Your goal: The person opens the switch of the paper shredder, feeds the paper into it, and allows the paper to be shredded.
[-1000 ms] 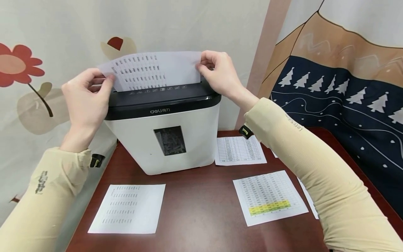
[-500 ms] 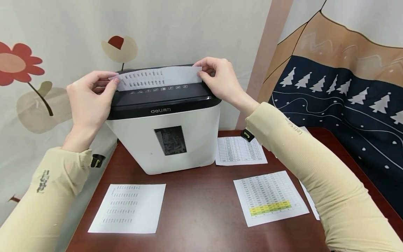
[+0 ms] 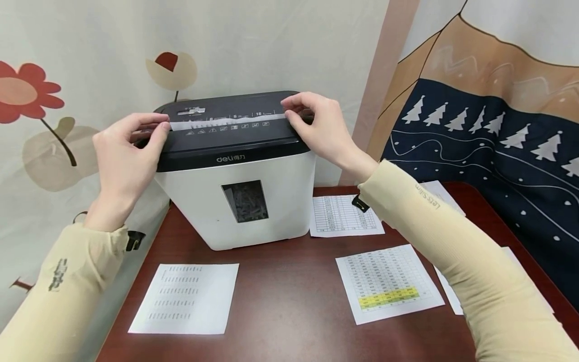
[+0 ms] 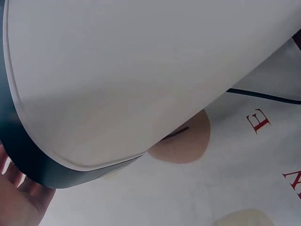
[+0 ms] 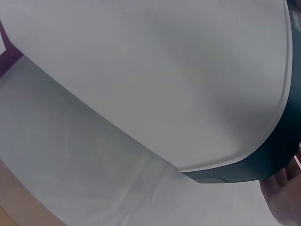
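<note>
A white and black paper shredder (image 3: 280,196) stands on the table. Only a thin strip of a printed sheet (image 3: 226,121) shows above the slot in its black top. My left hand (image 3: 128,161) is at the slot's left end, its thumb and index fingertip close together beside the strip's end. At the right end is my right hand (image 3: 323,125), thumb and index finger slightly apart by the paper's edge. Both wrist views mostly show the shredder's pale side; parts of the left hand (image 4: 21,200) and right hand (image 5: 284,195) appear at the lower corners.
A printed sheet (image 3: 185,299) lies front left on the brown table (image 3: 280,301). To the right are a sheet with yellow and green rows (image 3: 389,284) and a table-lined sheet (image 3: 341,216). More sheets lie partly under the right sleeve (image 3: 443,241). A patterned curtain (image 3: 271,45) hangs behind.
The printed sheet has sunk down into the shredder's slot, from a wide band to a thin strip. Both hands followed it down; the right fingers, earlier pinching its edge, now stand slightly apart.
</note>
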The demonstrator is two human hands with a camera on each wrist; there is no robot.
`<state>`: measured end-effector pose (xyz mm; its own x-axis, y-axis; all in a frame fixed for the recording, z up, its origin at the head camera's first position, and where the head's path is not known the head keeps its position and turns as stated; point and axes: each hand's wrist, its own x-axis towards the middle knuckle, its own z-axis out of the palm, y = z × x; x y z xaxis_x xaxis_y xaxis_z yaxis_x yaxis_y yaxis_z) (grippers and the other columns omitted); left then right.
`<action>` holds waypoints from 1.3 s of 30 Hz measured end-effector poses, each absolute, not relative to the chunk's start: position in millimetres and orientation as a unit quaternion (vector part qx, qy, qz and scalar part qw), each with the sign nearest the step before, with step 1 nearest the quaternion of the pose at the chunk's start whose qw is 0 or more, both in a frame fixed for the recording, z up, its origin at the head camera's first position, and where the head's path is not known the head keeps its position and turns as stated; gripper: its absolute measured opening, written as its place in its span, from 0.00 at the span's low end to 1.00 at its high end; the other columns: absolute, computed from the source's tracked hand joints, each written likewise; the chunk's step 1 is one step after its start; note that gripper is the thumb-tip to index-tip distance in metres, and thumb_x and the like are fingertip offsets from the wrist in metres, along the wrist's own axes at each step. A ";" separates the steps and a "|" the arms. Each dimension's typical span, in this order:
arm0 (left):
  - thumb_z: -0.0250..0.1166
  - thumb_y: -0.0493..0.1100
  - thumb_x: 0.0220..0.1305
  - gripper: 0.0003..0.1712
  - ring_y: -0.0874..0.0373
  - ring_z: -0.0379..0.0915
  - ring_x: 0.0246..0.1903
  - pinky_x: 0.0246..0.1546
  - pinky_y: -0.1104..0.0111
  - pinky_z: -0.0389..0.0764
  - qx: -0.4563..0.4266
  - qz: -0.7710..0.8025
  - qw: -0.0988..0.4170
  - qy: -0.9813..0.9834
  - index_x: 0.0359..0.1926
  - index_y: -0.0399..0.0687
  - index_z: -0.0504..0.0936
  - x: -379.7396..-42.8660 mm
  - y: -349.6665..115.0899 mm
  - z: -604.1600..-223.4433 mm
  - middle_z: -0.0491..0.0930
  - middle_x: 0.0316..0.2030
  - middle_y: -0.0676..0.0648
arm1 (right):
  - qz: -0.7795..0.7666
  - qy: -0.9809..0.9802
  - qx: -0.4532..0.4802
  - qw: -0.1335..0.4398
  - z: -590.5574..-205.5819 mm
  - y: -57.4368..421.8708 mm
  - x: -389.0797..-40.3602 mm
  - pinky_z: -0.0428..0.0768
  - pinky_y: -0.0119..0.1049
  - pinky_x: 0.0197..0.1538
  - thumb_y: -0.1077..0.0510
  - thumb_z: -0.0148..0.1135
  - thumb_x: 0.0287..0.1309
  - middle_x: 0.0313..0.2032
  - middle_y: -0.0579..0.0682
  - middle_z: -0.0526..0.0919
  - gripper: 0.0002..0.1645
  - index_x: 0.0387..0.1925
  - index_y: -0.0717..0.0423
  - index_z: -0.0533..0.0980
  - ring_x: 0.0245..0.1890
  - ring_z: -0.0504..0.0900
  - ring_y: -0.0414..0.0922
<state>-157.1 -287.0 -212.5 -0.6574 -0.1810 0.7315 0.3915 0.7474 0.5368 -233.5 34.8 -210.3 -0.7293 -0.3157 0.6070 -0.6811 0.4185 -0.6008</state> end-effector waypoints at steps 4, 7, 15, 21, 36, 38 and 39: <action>0.67 0.45 0.71 0.13 0.89 0.75 0.39 0.48 0.90 0.74 -0.083 -0.335 0.426 -0.836 0.48 0.45 0.93 -149.8 -286.2 -217.2 0.81 0.37 0.83 | 0.435 -0.810 0.318 0.229 -215.9 36.8 -222.9 0.81 0.37 0.65 0.61 0.61 0.72 0.54 0.54 0.90 0.16 0.55 0.59 0.85 0.55 0.87 0.46; 0.67 0.43 0.70 0.12 0.91 0.74 0.40 0.49 0.89 0.72 -0.099 -0.322 0.443 -0.831 0.49 0.45 0.92 -144.2 -285.8 -220.3 0.89 0.40 0.72 | 0.422 -0.803 0.339 0.249 -221.0 36.8 -213.7 0.78 0.38 0.69 0.59 0.62 0.71 0.57 0.54 0.89 0.17 0.58 0.59 0.84 0.60 0.85 0.48; 0.69 0.38 0.67 0.14 0.91 0.75 0.50 0.54 0.89 0.71 -0.157 -0.308 0.469 -0.813 0.52 0.44 0.91 -131.4 -281.1 -229.9 0.91 0.48 0.38 | 0.398 -0.785 0.387 0.274 -235.3 31.1 -191.0 0.75 0.41 0.73 0.58 0.64 0.71 0.62 0.56 0.86 0.22 0.62 0.60 0.81 0.67 0.81 0.50; 0.71 0.43 0.66 0.15 0.87 0.77 0.54 0.54 0.88 0.72 -0.193 -0.314 0.506 -0.780 0.50 0.40 0.91 -117.8 -278.7 -240.4 0.89 0.47 0.31 | 0.374 -0.777 0.412 0.295 -246.1 25.4 -173.1 0.75 0.41 0.75 0.57 0.66 0.70 0.64 0.58 0.83 0.23 0.63 0.61 0.81 0.68 0.79 0.52; 0.69 0.55 0.71 0.27 0.84 0.80 0.54 0.62 0.85 0.75 -0.210 -0.324 0.520 -0.762 0.45 0.29 0.90 -78.0 -293.4 -285.5 0.93 0.47 0.42 | 0.317 -0.743 0.484 0.336 -286.2 9.6 -142.0 0.73 0.41 0.78 0.57 0.72 0.64 0.63 0.60 0.83 0.27 0.62 0.62 0.80 0.68 0.80 0.55; 0.69 0.53 0.71 0.26 0.84 0.79 0.55 0.62 0.86 0.74 -0.211 -0.321 0.514 -0.767 0.45 0.29 0.89 -74.9 -295.4 -294.2 0.93 0.49 0.48 | 0.310 -0.747 0.488 0.330 -294.5 7.9 -137.5 0.74 0.41 0.78 0.56 0.73 0.64 0.63 0.60 0.83 0.28 0.63 0.62 0.80 0.68 0.80 0.55; 0.69 0.53 0.71 0.26 0.84 0.79 0.55 0.62 0.86 0.74 -0.212 -0.319 0.509 -0.771 0.45 0.29 0.89 -73.0 -296.6 -298.7 0.92 0.50 0.53 | 0.304 -0.750 0.488 0.326 -298.8 7.0 -135.5 0.74 0.41 0.77 0.55 0.73 0.64 0.64 0.59 0.83 0.28 0.63 0.61 0.80 0.68 0.80 0.55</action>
